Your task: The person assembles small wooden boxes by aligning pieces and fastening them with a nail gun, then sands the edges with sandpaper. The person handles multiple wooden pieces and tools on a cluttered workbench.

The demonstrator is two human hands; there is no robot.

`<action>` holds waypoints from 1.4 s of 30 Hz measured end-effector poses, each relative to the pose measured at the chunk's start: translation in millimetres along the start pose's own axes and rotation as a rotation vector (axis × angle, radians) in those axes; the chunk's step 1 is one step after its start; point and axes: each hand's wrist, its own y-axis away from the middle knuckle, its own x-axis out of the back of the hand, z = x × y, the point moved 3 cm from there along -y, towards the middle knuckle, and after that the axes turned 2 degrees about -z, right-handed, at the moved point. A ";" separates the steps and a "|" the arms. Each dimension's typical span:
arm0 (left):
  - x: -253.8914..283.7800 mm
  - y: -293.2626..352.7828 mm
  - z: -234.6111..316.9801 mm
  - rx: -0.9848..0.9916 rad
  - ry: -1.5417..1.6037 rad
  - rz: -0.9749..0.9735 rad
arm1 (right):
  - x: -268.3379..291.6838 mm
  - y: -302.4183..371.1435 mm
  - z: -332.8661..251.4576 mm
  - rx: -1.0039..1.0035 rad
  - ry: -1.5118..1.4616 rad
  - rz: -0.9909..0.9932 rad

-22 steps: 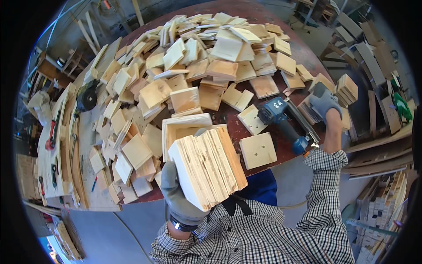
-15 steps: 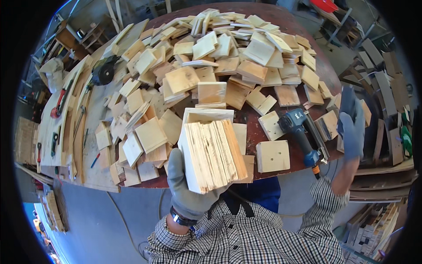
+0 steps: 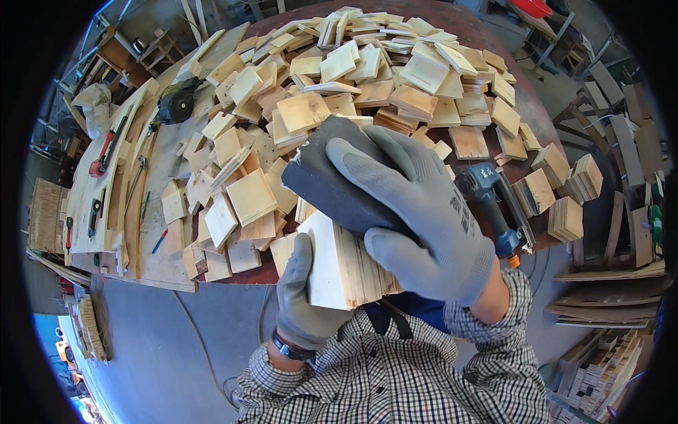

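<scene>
As the left hand (image 3: 307, 307) grips boards (image 3: 328, 268), the right hand (image 3: 420, 208), glove (image 3: 464, 215) apparently lettered, holds a dark block (image 3: 332, 191).

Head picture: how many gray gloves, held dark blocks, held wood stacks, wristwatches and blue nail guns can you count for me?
Gray gloves: 2
Held dark block: 1
Held wood stack: 1
Wristwatch: 1
Blue nail gun: 1
Total: 6

Decent light, wood stack (image 3: 337, 268) brighter on its left face, blown-out glare lower left, table (image 3: 462, 28) edges bowing, corners black.
</scene>
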 end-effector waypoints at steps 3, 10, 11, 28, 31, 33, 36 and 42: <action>4.5 0.5 7.7 -0.073 0.159 -0.098 | -18.1 15.0 -10.6 0.105 -0.038 0.020; 12.5 -9.8 12.8 -0.118 0.094 -0.137 | -26.1 9.4 15.5 0.075 -0.026 0.124; 11.4 -10.0 15.4 -0.134 0.137 -0.273 | -26.7 8.6 11.1 0.075 -0.024 0.127; 22.5 -8.9 27.3 -0.124 -0.022 -0.125 | -40.7 2.1 17.6 0.024 -0.005 0.122; 21.5 3.9 34.4 -0.228 -0.144 -0.007 | -38.9 20.4 4.5 0.045 0.037 0.100; 18.6 3.6 22.1 -0.186 -0.035 -0.036 | -25.3 30.4 14.6 0.096 0.003 0.104; 8.6 12.4 31.7 -0.148 -0.085 -0.018 | -47.9 17.0 11.4 0.017 -0.045 0.130; 26.1 -0.1 24.3 -0.142 -0.017 -0.024 | -26.6 38.6 14.5 0.110 -0.252 0.190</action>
